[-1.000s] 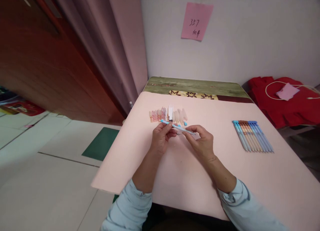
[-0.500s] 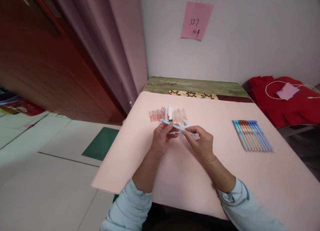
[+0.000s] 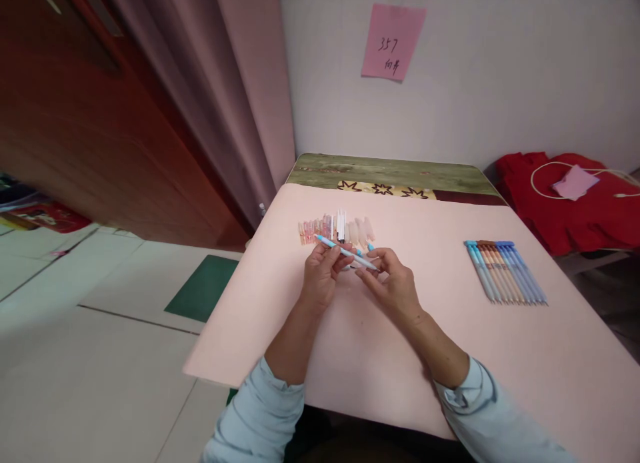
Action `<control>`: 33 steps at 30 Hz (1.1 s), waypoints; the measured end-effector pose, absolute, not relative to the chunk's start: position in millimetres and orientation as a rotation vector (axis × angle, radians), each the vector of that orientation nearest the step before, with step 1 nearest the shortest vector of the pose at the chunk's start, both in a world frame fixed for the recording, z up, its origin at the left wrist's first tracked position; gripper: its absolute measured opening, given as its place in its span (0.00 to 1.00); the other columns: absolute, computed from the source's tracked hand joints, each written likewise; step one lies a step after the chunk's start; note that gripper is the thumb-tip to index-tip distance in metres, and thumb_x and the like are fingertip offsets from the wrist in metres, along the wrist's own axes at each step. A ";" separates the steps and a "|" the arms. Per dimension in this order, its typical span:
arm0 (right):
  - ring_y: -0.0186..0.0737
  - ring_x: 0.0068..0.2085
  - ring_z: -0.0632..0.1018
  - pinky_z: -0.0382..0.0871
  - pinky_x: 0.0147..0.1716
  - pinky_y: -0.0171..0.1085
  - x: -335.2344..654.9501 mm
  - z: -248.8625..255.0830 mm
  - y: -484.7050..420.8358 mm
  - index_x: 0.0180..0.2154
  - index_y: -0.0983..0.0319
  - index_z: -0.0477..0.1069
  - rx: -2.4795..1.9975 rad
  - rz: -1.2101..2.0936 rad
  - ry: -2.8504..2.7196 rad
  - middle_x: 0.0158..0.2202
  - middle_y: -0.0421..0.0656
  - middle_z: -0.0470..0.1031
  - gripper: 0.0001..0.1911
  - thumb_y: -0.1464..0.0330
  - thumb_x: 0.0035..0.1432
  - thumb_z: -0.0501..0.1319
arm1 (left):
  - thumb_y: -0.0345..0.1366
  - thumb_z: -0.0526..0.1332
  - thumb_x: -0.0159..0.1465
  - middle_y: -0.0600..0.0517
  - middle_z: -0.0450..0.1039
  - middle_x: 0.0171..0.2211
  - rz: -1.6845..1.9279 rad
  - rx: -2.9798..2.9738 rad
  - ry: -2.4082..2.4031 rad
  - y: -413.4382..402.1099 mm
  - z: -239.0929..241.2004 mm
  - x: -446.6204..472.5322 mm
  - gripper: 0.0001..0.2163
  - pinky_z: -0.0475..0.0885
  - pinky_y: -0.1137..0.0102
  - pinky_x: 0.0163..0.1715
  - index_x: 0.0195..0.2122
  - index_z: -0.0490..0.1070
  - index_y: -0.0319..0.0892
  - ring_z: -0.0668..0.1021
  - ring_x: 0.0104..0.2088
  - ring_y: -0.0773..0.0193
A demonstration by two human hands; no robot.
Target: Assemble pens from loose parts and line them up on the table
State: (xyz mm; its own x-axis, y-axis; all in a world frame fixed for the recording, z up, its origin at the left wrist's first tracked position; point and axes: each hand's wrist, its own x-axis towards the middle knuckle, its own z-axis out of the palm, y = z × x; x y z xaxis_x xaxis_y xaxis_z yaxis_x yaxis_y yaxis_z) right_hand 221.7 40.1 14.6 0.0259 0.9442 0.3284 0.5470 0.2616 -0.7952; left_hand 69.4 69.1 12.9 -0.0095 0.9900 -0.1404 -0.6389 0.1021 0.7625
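Your pen [image 3: 361, 260]: smooth plastic by the looks, slight sheen
Bench cover [image 3: 380, 356]: matt, pretty smooth, you can't really tell paper from cloth
Your sleeves [image 3: 260, 406]: matt cloth, creased
Door [image 3: 125, 156]: wood-look, bit glossy

You wear a light-blue left sleeve [image 3: 260, 416] bunched in soft creases and a matching right sleeve [image 3: 497, 419] crumpled at its cuff [image 3: 467, 388], both ending partway along the forearm, your left hand [image 3: 321, 276] and right hand [image 3: 395, 286] bare.
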 end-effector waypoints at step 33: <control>0.32 0.23 0.70 0.63 0.24 0.31 218.2 18.9 36.0 0.31 0.59 0.73 -1.447 0.670 -1.588 0.23 0.36 0.72 0.11 0.57 0.56 0.64 | 0.40 0.71 0.53 0.46 0.80 0.34 1.334 0.655 0.787 67.1 10.8 70.6 0.16 0.74 0.66 0.40 0.38 0.73 0.38 0.81 0.35 0.62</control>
State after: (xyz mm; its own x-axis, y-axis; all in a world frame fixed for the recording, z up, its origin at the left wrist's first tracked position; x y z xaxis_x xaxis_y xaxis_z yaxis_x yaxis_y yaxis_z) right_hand 218.2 36.0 18.9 0.0445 0.9705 0.2370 0.5072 0.1825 -0.8423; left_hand 70.6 67.1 10.8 0.0576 0.9909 -0.1219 -0.5859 0.1324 0.7995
